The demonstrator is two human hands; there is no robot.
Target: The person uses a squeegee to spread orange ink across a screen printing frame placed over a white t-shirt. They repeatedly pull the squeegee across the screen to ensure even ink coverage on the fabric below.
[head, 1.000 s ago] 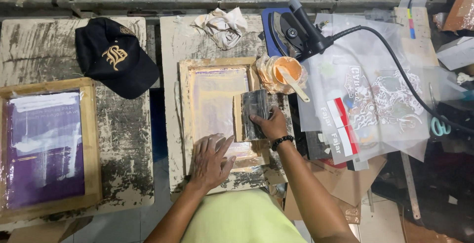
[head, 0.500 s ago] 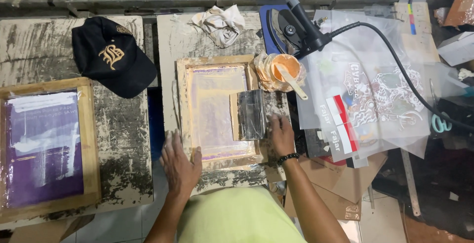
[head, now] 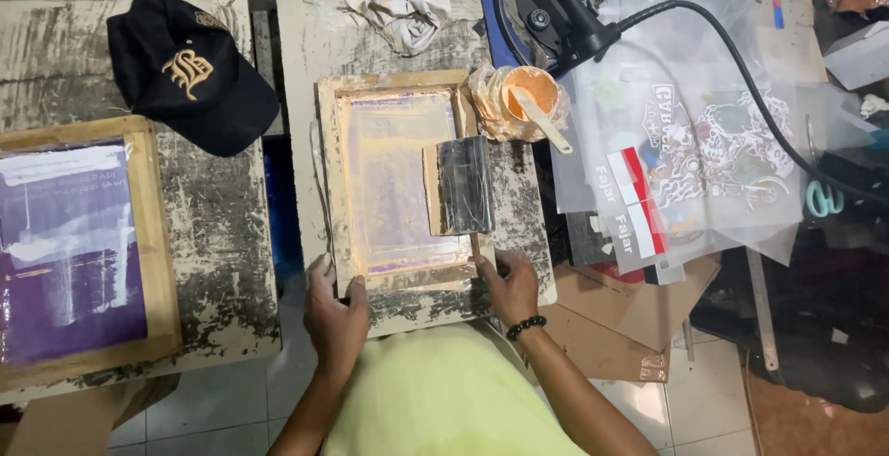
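Observation:
A wooden screen-printing frame (head: 326, 169) with a pale mesh lies on a paint-stained board (head: 306, 39) in front of me. A dark squeegee (head: 463, 186) rests across the frame's right rail. My left hand (head: 331, 306) grips the frame's near left corner. My right hand (head: 507, 282), with a black bead bracelet at the wrist, grips the near right corner. An orange paint cup (head: 528, 93) with a stick in it stands just right of the frame's far end.
A black cap (head: 185, 72) lies on the left board, beside a second wooden frame with a purple screen (head: 69, 243). A crumpled rag (head: 398, 10), a dark iron (head: 546, 12) with a black cable, clear printed films (head: 704, 150) and teal scissors (head: 822, 199) lie around.
My right hand left the squeegee and both hands slid back off the mesh to the frame's near corners. The squeegee stays on the right rail.

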